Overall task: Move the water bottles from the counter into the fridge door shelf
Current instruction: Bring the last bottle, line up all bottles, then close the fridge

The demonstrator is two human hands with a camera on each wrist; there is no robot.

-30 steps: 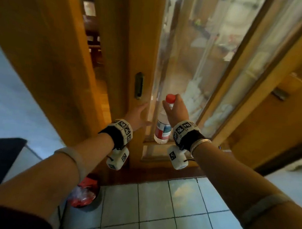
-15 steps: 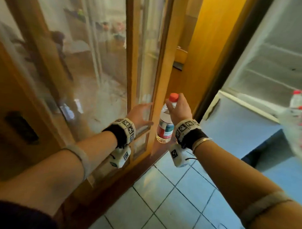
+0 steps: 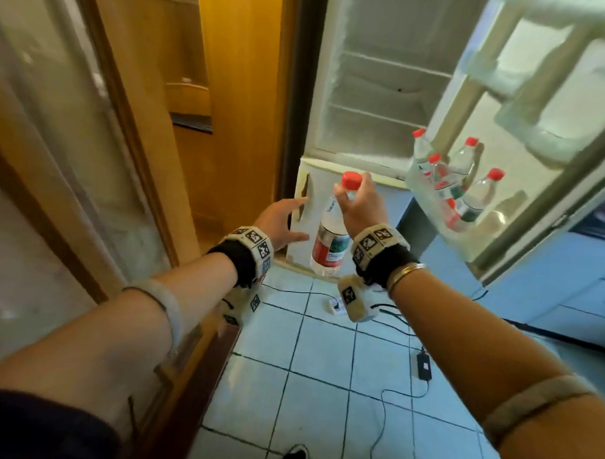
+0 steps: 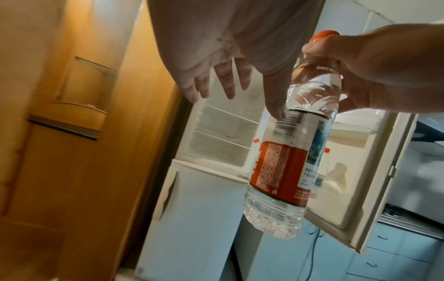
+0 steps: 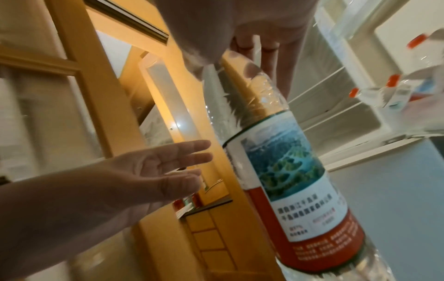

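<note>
My right hand [image 3: 355,200] grips a clear water bottle [image 3: 329,245] by its neck, just under the red cap [image 3: 351,180]; the bottle hangs down in mid-air in front of the fridge. Its red and white label [image 4: 283,167] and scenic picture [image 5: 283,161] show in the wrist views. My left hand [image 3: 284,222] floats beside it, fingers spread and holding nothing. To the right, the open fridge door [image 3: 549,190] carries a shelf [image 3: 432,203] with several red-capped bottles [image 3: 463,187] standing in it.
The fridge's upper compartment [image 3: 378,94] stands open with bare wire shelves. A wooden sliding door with glass [image 3: 74,152] fills the left. Cables and a power strip [image 3: 336,304] lie on the tiled floor. Blue cabinets [image 3: 573,290] sit at the right.
The view has swung right from the wooden door to the open fridge. Both hands have travelled with it, the right one still carrying the bottle, now closer to the fridge door shelf.
</note>
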